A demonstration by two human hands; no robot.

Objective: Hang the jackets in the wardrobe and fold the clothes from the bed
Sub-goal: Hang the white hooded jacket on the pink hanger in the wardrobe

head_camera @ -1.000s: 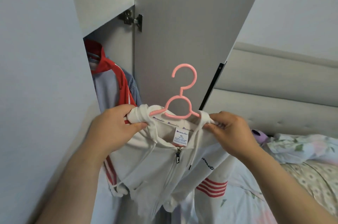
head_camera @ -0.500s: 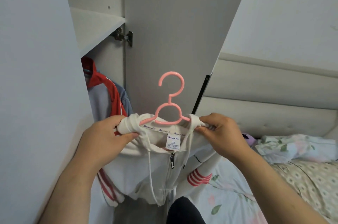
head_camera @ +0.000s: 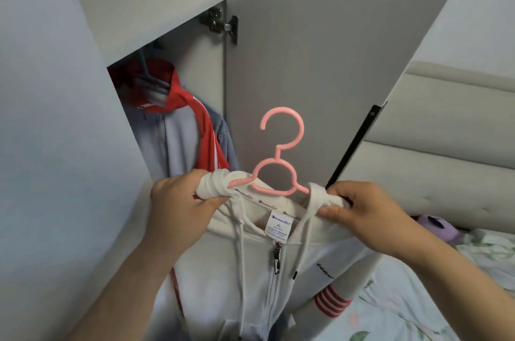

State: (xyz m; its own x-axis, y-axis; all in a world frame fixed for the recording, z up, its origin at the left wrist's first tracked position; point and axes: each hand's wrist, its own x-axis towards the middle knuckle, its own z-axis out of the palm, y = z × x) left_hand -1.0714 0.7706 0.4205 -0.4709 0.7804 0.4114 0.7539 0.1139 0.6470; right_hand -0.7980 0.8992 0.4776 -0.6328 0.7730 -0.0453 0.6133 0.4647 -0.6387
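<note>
While the left hand clutches the bunched left shoulder of a white jacket, the right hand grasps the right shoulder, thumb underneath and fingers curled over the cloth. Between the two hands sits a pink hanger. Its arms are tucked into the jacket's neck, and its hook stands upright in the air above the collar.

The jacket drops from both hands toward the near edge and is zipped up. A white size label lies just below the hanger, with a metal zip pull under it and a drawcord dangling on each side. Red stripes cross the sleeve at the lower right.

Farther in, above the left hand, the open wardrobe holds a red and blue jacket on a blue hanger, under a white shelf. The wardrobe door stands open right behind the pink hook, fixed by a metal hinge at the shelf's right end.

To the right, a bed with a flowered sheet lies beneath the right forearm. A padded headboard rises beyond it, and a purple soft thing rests at the headboard's foot.
</note>
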